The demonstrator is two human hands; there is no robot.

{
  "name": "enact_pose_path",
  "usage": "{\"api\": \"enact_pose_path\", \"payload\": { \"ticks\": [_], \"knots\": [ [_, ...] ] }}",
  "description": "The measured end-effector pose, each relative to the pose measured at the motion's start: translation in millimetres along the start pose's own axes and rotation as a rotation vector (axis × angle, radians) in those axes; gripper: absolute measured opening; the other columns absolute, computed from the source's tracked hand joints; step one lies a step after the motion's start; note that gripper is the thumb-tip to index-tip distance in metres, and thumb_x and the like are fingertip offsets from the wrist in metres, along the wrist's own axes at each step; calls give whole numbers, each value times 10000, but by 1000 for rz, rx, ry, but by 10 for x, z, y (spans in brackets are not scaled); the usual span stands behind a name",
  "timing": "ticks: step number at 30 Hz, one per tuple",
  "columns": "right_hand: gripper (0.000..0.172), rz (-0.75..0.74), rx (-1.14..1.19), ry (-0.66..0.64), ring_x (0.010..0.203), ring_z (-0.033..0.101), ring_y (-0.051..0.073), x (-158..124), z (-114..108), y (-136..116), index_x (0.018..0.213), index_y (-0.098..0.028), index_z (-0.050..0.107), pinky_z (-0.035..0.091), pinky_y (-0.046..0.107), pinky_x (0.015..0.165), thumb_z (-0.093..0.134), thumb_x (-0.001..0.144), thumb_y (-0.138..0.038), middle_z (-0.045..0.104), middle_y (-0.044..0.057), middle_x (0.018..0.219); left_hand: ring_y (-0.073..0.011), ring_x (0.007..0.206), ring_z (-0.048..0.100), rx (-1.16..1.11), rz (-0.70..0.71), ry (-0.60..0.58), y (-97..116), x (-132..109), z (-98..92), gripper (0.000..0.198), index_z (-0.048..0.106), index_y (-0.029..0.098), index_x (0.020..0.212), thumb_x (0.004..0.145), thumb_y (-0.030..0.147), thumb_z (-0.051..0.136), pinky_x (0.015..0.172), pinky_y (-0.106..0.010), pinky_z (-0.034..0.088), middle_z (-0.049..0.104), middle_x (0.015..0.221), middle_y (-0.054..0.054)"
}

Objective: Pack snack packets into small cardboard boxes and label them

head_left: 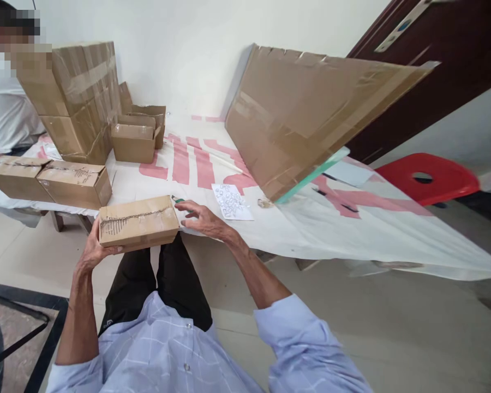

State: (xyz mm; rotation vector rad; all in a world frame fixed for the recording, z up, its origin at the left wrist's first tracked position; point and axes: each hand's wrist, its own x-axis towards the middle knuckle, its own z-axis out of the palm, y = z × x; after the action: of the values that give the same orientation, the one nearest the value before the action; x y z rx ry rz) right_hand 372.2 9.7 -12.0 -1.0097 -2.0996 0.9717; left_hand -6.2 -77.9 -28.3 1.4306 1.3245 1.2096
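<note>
My left hand (89,250) grips the left end of a small closed cardboard box (141,222), thumb along its lower front edge. The box is held at the table's front edge, over my legs; a rough, torn-looking seam runs along its top. My right hand (204,221) is beside the box's right end with its fingers apart, and I cannot tell whether the fingertips touch it. A small green object (179,200) lies just behind those fingers, partly hidden. To the right of it rests a white sheet (232,203) dotted with small clear pieces or stickers.
Two similar boxes (73,183) line the table's left edge. Behind them stand large stacked cartons (84,103) and open small boxes (133,143). A big cardboard panel (294,114) leans at the back right, near a red stool (429,177). A person in white (8,109) sits at far left.
</note>
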Motion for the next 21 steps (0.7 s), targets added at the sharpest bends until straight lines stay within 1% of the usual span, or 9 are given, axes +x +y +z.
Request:
{"api": "enact_pose_path", "payload": {
  "ticks": [1,3,5,7,8,10,13,17,21],
  "knots": [
    [518,16,-73,27,1337,635,271,31,-32,36,1422,-243,666,545,429,1100,678,905,-271,622,113,1490,-445,1501,528,0,3,-3,-27,-6,-9,1321,401,212,1632,525,537,1045,1221,-545,506,587,1564,-194],
    [457,98,-332,92,1325,611,282,97,-25,112,1407,-219,655,524,426,1104,659,955,-290,633,130,1434,-453,1519,509,-8,18,-8,-56,-16,-20,1321,403,217,1635,527,542,1045,1233,-563,493,575,1581,-193],
    [402,247,-632,119,1305,578,308,160,56,193,1385,-205,639,506,431,1084,646,1001,-324,630,154,1395,-460,1526,501,-12,40,-13,-50,-24,-21,1316,414,216,1632,529,561,1042,1229,-569,498,566,1593,-193],
    [349,381,-810,120,1279,555,328,213,155,278,1348,-187,633,491,435,1047,630,1022,-313,618,181,1379,-464,1524,505,-6,52,-16,-17,-29,-13,1313,424,207,1626,527,572,1042,1225,-562,505,563,1600,-200],
    [318,419,-840,119,1271,545,333,236,195,320,1323,-176,634,483,436,1035,620,1025,-285,613,193,1373,-465,1523,508,-3,56,-16,6,-30,-7,1313,428,200,1622,523,574,1043,1229,-557,502,560,1604,-206],
    [264,443,-841,127,1264,528,337,270,244,396,1273,-150,640,464,441,1028,582,1022,-208,608,214,1358,-466,1522,511,-6,59,-22,55,-33,7,1318,422,191,1622,525,573,1044,1237,-549,495,552,1614,-217],
    [252,461,-827,156,1243,527,332,291,253,476,1228,-120,648,447,440,1025,516,1013,-134,603,234,1351,-464,1510,527,-20,71,-39,112,-30,29,1312,412,188,1628,542,576,1037,1229,-537,507,562,1605,-223],
    [262,460,-759,224,1167,571,316,281,246,521,1184,-121,665,454,419,991,483,997,-118,643,225,1286,-461,1503,533,-28,74,-47,113,-19,45,1326,405,191,1635,532,557,1044,1238,-540,496,572,1594,-213],
    [338,439,-643,361,1023,617,294,279,206,496,1167,-118,667,486,386,893,367,1014,-146,695,198,1144,-469,1522,508,-22,72,-43,65,-12,41,1343,384,188,1649,539,573,1036,1250,-586,472,554,1607,-218]
  ]
}}
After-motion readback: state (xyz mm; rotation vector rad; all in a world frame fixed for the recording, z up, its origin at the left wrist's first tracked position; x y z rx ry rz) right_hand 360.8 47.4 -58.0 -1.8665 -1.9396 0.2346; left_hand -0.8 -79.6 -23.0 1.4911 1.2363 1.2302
